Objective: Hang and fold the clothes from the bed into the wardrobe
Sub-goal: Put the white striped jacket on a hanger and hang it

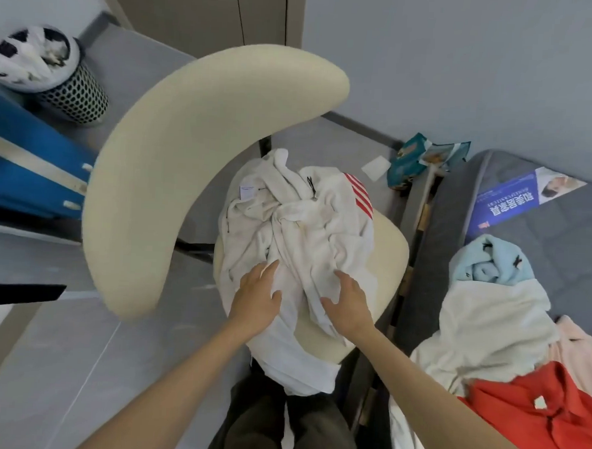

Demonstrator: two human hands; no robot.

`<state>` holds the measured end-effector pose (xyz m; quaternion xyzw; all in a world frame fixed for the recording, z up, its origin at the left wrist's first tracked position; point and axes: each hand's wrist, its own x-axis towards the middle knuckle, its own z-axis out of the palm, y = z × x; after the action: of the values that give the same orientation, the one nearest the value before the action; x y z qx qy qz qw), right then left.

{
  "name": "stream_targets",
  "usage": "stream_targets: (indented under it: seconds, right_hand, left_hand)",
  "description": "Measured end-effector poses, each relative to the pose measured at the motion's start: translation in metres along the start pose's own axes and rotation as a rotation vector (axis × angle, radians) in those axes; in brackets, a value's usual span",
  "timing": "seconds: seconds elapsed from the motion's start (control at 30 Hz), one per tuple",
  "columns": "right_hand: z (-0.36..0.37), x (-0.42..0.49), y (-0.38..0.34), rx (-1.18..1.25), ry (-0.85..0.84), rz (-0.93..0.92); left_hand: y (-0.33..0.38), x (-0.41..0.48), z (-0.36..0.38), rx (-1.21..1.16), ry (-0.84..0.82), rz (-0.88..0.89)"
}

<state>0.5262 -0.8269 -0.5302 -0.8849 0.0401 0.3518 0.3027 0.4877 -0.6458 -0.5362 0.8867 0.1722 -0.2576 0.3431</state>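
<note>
A crumpled white garment with red stripes lies heaped on the seat of a cream chair. My left hand rests on its near part with fingers spread and fairly straight. My right hand lies beside it on the same cloth, fingers relaxed and slightly bent. On the grey bed at the right lie a light blue garment, a white one, a red one and a pale pink one. Wardrobe doors stand shut at the top.
The chair's curved cream backrest rises at the left. A mesh bin with a bag stands at the far left above a blue case. A teal packet lies on the floor by the bed.
</note>
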Motion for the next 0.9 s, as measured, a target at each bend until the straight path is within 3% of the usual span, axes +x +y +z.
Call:
stream_targets:
  seconds: [0.1,0.23,0.33,0.47,0.6,0.73,0.9]
  right_hand:
    - [0.012,0.029,0.013,0.001,-0.033,0.027]
    - [0.023,0.05,0.028,-0.22,-0.028,0.032]
    - [0.021,0.055,0.029,-0.077,-0.146,0.107]
    - [0.01,0.041,0.022,0.12,-0.212,-0.009]
    - [-0.019,0.014,0.029,0.222,0.062,0.043]
    - [-0.055,-0.01,0.058,0.362,0.35,0.342]
    - [-0.057,-0.031,0.072,0.129,0.401,0.466]
  left_hand:
    - [-0.02,0.014,0.019,0.142,0.008,-0.101]
    - [-0.038,0.02,0.041,0.148,0.07,-0.16]
    - [-0.036,0.023,0.051,0.083,0.186,-0.227]
    - [-0.027,0.03,0.049,0.082,0.192,-0.314]
    - [-0.027,0.022,0.039,0.019,0.061,-0.3]
    - [-0.025,-0.005,0.04,-0.07,-0.102,-0.23]
    - [-0.016,-0.038,0.059,-0.075,-0.324,-0.198]
